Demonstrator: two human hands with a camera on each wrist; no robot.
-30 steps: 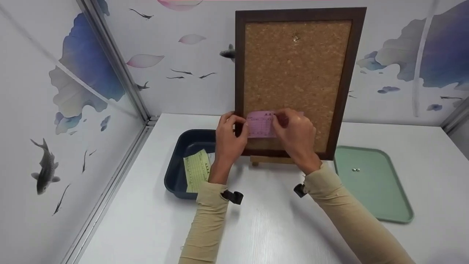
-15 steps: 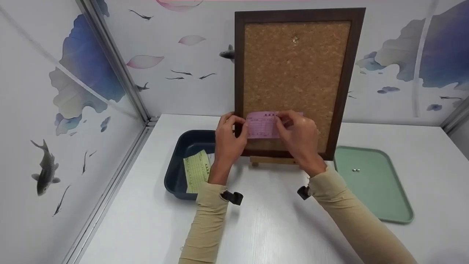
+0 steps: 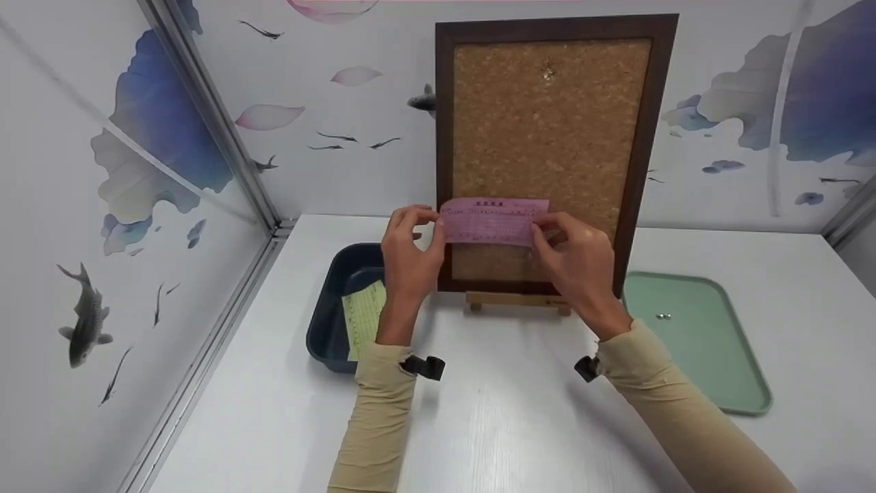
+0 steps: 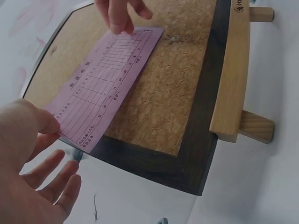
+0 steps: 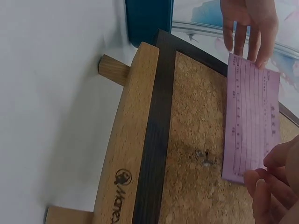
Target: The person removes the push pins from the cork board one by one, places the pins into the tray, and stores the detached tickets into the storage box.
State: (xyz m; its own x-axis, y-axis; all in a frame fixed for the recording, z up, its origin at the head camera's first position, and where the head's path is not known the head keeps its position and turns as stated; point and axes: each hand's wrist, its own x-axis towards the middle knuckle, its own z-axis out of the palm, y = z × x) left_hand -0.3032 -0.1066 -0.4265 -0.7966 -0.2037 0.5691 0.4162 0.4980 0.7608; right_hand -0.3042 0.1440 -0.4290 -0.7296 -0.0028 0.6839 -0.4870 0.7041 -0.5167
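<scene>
A pink printed receipt slip (image 3: 489,222) is stretched in front of the lower part of a framed corkboard (image 3: 540,137). My left hand (image 3: 413,257) pinches the slip's left end between thumb and index finger, the other fingers spread apart in the left wrist view. At the opposite end, my right hand (image 3: 580,263) pinches the slip near its lower right corner. In the right wrist view the slip (image 5: 252,112) lies close over the cork; whether it touches cannot be told. Whether the right fingers also hold something small is hidden.
A wooden stand (image 3: 513,299) supports the board. Left of it sits a dark blue bin (image 3: 316,329) holding a yellow-green slip (image 3: 363,315). On the right, small silvery pieces (image 3: 664,316) lie on a green tray (image 3: 705,363). A shiny pin-like piece (image 3: 548,72) is near the board's top.
The slip has shifted left and slightly up with my left hand. My right hand has moved right, from the slip's middle to its right end, uncovering the printed face.
</scene>
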